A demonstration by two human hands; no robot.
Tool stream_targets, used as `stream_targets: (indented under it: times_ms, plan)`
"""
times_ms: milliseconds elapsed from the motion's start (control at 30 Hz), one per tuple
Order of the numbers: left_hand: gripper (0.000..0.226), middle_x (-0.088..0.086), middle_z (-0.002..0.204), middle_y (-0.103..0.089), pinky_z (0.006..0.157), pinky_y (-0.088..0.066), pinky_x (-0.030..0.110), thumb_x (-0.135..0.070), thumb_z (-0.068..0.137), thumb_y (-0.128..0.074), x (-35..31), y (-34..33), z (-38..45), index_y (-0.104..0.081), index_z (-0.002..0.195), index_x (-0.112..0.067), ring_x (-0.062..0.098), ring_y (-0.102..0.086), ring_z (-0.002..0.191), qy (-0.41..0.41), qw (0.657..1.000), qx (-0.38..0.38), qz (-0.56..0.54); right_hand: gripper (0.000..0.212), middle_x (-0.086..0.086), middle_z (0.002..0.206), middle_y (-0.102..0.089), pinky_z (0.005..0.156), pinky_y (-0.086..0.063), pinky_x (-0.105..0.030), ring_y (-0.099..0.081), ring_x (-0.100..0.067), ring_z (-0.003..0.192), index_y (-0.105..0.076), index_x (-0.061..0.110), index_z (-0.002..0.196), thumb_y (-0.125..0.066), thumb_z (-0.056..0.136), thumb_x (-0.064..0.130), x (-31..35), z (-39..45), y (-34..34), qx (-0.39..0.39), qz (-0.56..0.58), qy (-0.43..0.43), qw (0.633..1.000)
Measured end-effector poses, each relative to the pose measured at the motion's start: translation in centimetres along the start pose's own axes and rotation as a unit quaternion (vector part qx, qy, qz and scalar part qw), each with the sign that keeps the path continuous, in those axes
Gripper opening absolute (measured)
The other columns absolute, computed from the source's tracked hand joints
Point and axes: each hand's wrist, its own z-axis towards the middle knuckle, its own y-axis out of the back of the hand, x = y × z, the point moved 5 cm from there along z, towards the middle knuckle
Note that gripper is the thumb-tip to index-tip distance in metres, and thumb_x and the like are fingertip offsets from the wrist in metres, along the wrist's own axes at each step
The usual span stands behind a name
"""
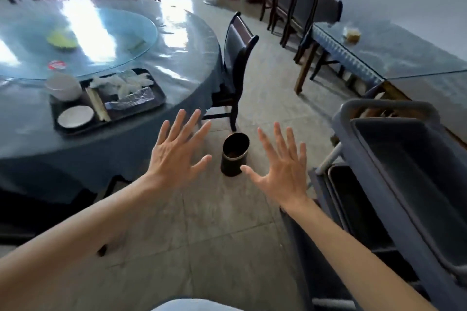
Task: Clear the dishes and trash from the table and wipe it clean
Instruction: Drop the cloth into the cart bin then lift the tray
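We're holding both hands out over the floor, left hand (177, 156) and right hand (280, 171) both spread, fingers straight, gripping nothing. Black bin (234, 154) is standing on the tiles between them. Tray (156, 98) is sitting near the round table (177, 58) edge, carrying a bowl (63, 86), small plate (75, 116), chopsticks (97, 103) and crumpled tissues (121, 83). Grey cart (379, 184) is sitting at our right.

Round blue-clothed table (177, 63), black tray (156, 98) near its edge holding white bowl (63, 86), saucer (75, 116), chopsticks (97, 105), crumpled wrappers (121, 84)
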Motion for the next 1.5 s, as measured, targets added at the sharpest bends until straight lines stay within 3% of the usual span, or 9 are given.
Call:
stream_targets:
  times_ms: [333, 533, 800, 933, 1033, 1167, 1333, 1500]
  plan:
    - [0.081, -0.008, 0.172, 0.005, 0.125, -0.007, 0.057, -0.067, 0.091, -0.042, 19.8, 2.7, -0.6, -0.013, 0.162, -0.039, 0.025, 0.01, 0.158, 0.144, 0.989, -0.011, 0.015, 0.096, 0.006, 0.175, -0.002, 0.128, -0.008, -0.055, 0.005, -0.023, 0.161, -0.01, 0.044, 0.164, -0.046, 0.085, 0.085, 14.6, 13.2, -8.7, 0.059, 0.072, 0.056, 0.994]
    - [0.081, -0.01, 0.171, 0.008, 0.127, -0.002, 0.054, -0.07, 0.09, -0.031, 28.5, 1.3, 0.2, -0.006, 0.162, -0.042, 0.023, 0.013, 0.158, 0.241, 0.97, 0.003, 0.009, 0.096, 0.001, 0.175, -0.007, 0.128, -0.016, -0.056, -0.003, -0.026, 0.162, -0.013, 0.043, 0.164, -0.044, 0.084, 0.085, 19.1, 20.7, -14.4, 0.09, 0.103, 0.096, 0.986]
    - [0.08, -0.012, 0.169, 0.017, 0.126, 0.01, 0.051, -0.061, 0.098, -0.045, 39.2, -2.7, 3.4, 0.0, 0.161, -0.042, 0.02, 0.024, 0.155, 0.39, 0.92, 0.037, -0.014, 0.095, 0.005, 0.175, -0.002, 0.129, -0.01, -0.049, 0.004, -0.021, 0.161, -0.004, 0.046, 0.164, -0.052, 0.089, 0.079, 23.7, 33.5, -23.2, 0.177, 0.143, 0.137, 0.964]
    - [0.077, -0.007, 0.171, 0.01, 0.126, 0.006, 0.052, -0.056, 0.1, -0.045, 45.3, -4.6, 3.8, -0.004, 0.162, -0.037, 0.022, 0.02, 0.156, 0.485, 0.872, 0.048, -0.051, 0.089, 0.007, 0.175, -0.001, 0.127, -0.012, -0.05, 0.001, -0.02, 0.161, -0.01, 0.044, 0.164, -0.056, 0.093, 0.071, 26.3, 39.6, -28.8, 0.254, 0.179, 0.121, 0.943]
    - [0.076, -0.005, 0.172, 0.004, 0.125, 0.003, 0.052, -0.052, 0.101, -0.048, 49.2, -6.2, 2.6, -0.008, 0.163, -0.034, 0.023, 0.018, 0.156, 0.537, 0.838, 0.05, -0.088, 0.081, 0.007, 0.175, -0.005, 0.127, -0.015, -0.046, -0.006, -0.019, 0.161, -0.016, 0.04, 0.165, -0.06, 0.099, 0.056, 26.6, 42.5, -32.9, 0.321, 0.244, 0.049, 0.914]
    - [0.073, 0.0, 0.171, -0.011, 0.126, -0.001, 0.053, -0.039, 0.101, -0.054, 54.8, -8.2, 0.5, -0.019, 0.163, -0.022, 0.026, 0.01, 0.158, 0.617, 0.774, 0.029, -0.14, 0.075, 0.0, 0.174, -0.016, 0.129, -0.015, -0.041, -0.015, -0.018, 0.16, -0.021, 0.03, 0.165, -0.062, 0.102, 0.036, 26.8, 47.1, -38.1, 0.347, 0.264, -0.02, 0.9]
    - [0.065, 0.015, 0.161, -0.035, 0.122, -0.023, 0.044, -0.019, 0.097, -0.062, 61.1, -11.0, -0.6, -0.036, 0.157, -0.011, 0.032, -0.028, 0.151, 0.674, 0.711, 0.008, -0.198, 0.072, -0.003, 0.17, -0.028, 0.127, -0.022, -0.043, -0.026, -0.024, 0.156, -0.025, 0.029, 0.164, -0.061, 0.102, 0.032, 27.6, 51.5, -43.6, 0.349, 0.251, -0.098, 0.898]
    - [0.058, 0.014, 0.146, -0.054, 0.109, -0.04, 0.041, -0.016, 0.094, -0.064, 66.1, -14.4, -0.5, -0.046, 0.149, -0.01, 0.031, -0.055, 0.129, 0.712, 0.65, 0.032, -0.263, 0.072, -0.006, 0.166, -0.035, 0.122, -0.03, -0.046, -0.035, -0.029, 0.151, -0.025, 0.032, 0.164, -0.062, 0.102, 0.032, 28.2, 53.7, -48.5, 0.378, 0.231, -0.175, 0.879]
